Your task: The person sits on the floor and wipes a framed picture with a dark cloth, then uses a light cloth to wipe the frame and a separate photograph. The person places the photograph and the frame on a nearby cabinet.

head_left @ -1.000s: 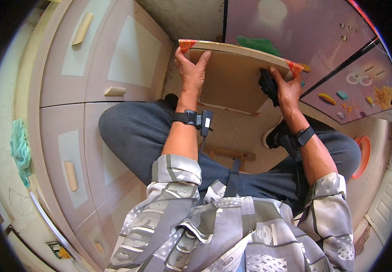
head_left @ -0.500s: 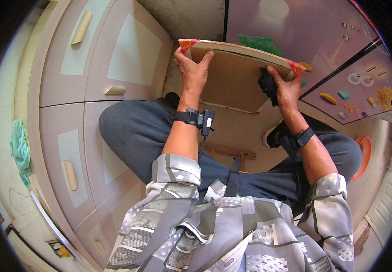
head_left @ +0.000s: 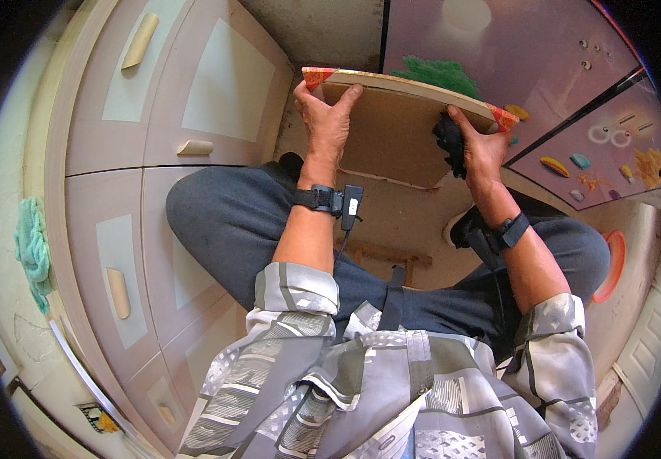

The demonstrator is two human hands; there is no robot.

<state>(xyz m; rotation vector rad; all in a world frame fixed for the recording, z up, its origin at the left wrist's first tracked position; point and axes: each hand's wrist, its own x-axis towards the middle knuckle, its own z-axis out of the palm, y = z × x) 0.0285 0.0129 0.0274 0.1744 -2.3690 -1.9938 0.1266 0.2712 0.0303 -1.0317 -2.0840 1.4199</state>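
Note:
A brown flat board (head_left: pixel 395 138) stands on edge in front of my knees, its cream rim facing up and red patterned patches at both top corners. At its left top corner my left hand (head_left: pixel 328 118) grips the rim, the thumb on the near face and the fingers behind. My right hand (head_left: pixel 483 145) holds the right top corner in the same way. A black device (head_left: pixel 450 144) sits against the palm side of my right hand. Both wrists wear black straps, the left one with a small black box (head_left: pixel 352 206). The board's far face is hidden.
Pale pink cabinets (head_left: pixel 105 122) with cream handles line the left side. Glossy purple panels (head_left: pixel 499 46) with sea-themed pictures stand at the far right. A green cloth (head_left: pixel 32 256) hangs at far left. An orange-red round rim (head_left: pixel 613 264) shows beside my right knee. Below the board lies a wooden piece (head_left: pixel 415 258).
Almost nothing differs. The board's upper edge has tipped very slightly toward me, and my hands keep the same hold on it.

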